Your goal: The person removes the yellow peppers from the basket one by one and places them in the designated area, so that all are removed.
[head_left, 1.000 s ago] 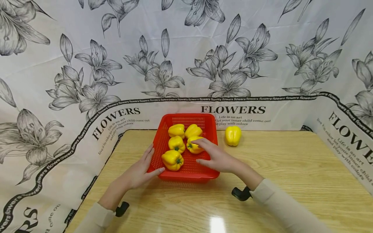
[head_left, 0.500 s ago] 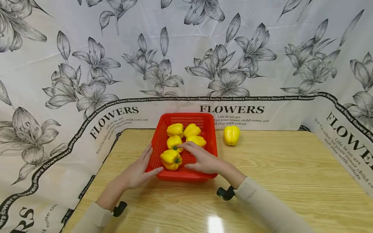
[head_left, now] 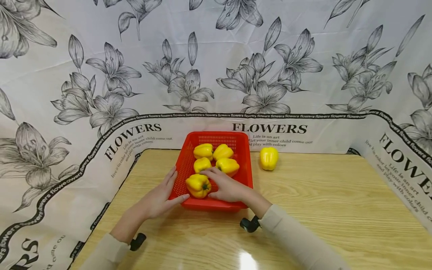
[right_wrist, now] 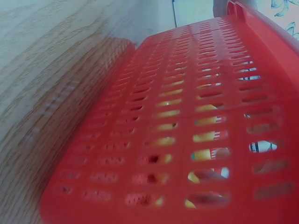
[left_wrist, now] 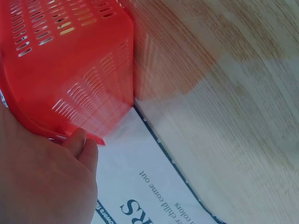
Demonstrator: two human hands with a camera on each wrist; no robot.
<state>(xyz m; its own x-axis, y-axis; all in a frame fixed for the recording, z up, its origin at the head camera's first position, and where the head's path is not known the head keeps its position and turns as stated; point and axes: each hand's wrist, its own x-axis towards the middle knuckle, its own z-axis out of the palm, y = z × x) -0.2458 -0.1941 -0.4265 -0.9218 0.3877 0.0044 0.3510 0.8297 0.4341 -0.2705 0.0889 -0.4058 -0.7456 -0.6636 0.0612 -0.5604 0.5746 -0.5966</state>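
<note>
A red plastic basket (head_left: 249, 176) with slotted walls holds several yellow bell peppers. My left hand (head_left: 156, 197) grips its front left corner, the fingers on the outer left side and the thumb at the front rim; in the left wrist view, fingers (left_wrist: 86, 151) bend around the rim. My right hand (head_left: 227, 186) reaches over the front rim into the basket. Its fingers arch beside the front left bell pepper (head_left: 197, 185), thumb low at the right of its green stem. Just behind sits another bell pepper (head_left: 201, 164), partly covered by the fingertips. The right wrist view shows only basket wall (right_wrist: 187, 112).
One more yellow bell pepper (head_left: 269, 158) stands on the wooden table (head_left: 320, 202), right of the basket near the back edge. A flower-printed cloth (head_left: 209, 90) hangs behind and along both sides. Black wrist mounts (head_left: 249, 224) stick out below the wrists.
My right hand has moved left, away from the right-hand bell pepper in the basket to the front left one. The right-hand bell pepper has turned slightly. My left hand stays at the corner.
</note>
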